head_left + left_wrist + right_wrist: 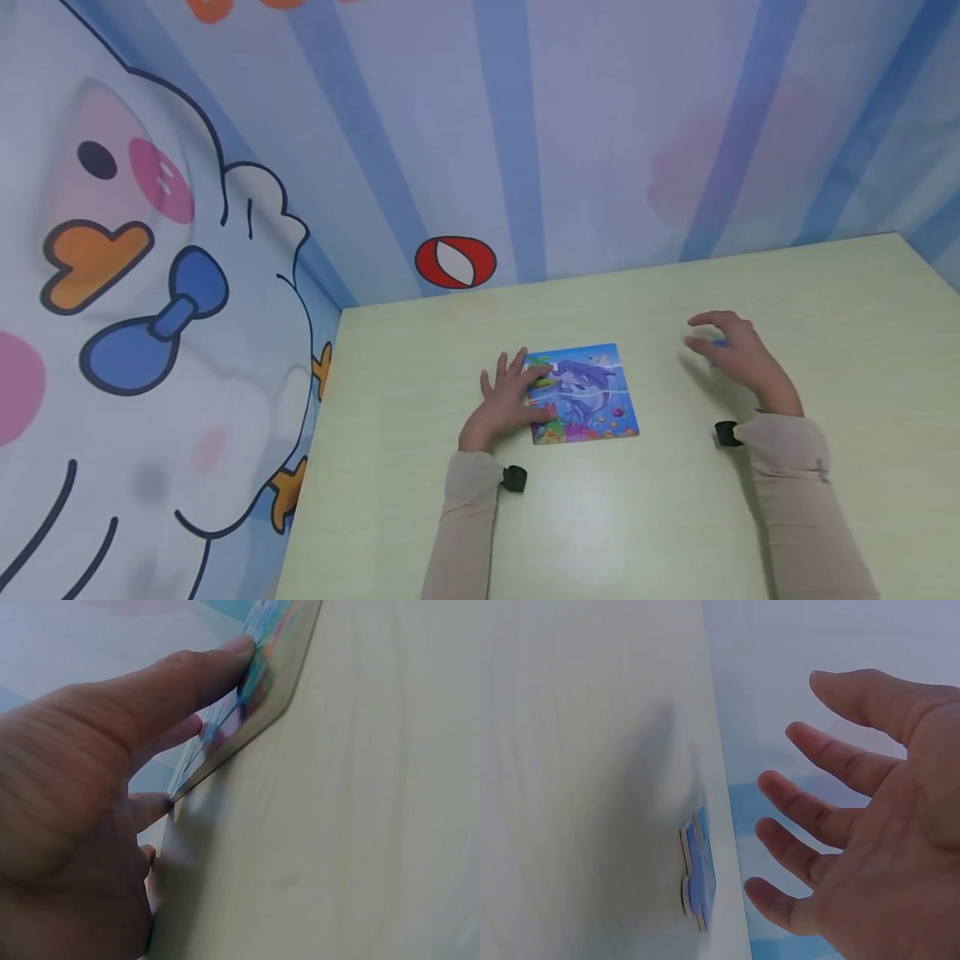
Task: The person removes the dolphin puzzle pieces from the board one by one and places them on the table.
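Here, left hand touches puzzle; right hand spread.

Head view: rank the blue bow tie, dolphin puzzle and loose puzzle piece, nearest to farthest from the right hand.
1. Loose puzzle piece, partly hidden behind the right hand.
2. Dolphin puzzle, leftward, touching the left hand.
3. Blue bow tie, far left.

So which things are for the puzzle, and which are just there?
For the puzzle:
dolphin puzzle, touched by the left hand
loose blue piece, probably, near the right hand

Just there:
cartoon bird
red-and-white picture
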Demonstrator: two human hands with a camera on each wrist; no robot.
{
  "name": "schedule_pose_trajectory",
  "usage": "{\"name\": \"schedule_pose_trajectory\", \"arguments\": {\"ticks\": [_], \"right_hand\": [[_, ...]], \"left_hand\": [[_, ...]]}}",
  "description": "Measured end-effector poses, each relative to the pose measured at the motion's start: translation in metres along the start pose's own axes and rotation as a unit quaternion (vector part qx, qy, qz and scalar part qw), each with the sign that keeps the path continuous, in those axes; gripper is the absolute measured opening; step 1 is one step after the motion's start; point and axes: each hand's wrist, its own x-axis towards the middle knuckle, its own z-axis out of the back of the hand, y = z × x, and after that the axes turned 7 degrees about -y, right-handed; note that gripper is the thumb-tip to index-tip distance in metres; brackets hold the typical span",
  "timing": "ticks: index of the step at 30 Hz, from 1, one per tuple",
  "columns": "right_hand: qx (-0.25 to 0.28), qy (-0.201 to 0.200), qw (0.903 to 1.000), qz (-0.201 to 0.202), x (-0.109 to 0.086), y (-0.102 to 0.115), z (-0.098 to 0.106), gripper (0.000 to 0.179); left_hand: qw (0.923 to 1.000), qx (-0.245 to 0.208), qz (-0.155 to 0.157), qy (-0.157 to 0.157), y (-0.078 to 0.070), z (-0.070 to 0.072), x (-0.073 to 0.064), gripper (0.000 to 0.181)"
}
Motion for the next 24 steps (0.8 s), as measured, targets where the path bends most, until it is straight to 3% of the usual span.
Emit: {"name": "schedule_pose_trajectory", "arguments": {"ticks": [12, 24], "right_hand": [[-0.043, 0.021, 0.9988, 0.008, 0.006, 0.010, -0.021, 0.045], [-0.084, 0.039, 0.9934, 0.068, 0.006, 0.028, -0.047, 0.043]], "left_hand": [[1.0000, 0.001, 0.004, 0.002, -0.002, 0.001, -0.001, 0.073], [1.0000, 0.004, 0.006, -0.001, -0.001, 0.000, -0.001, 0.072]]}}
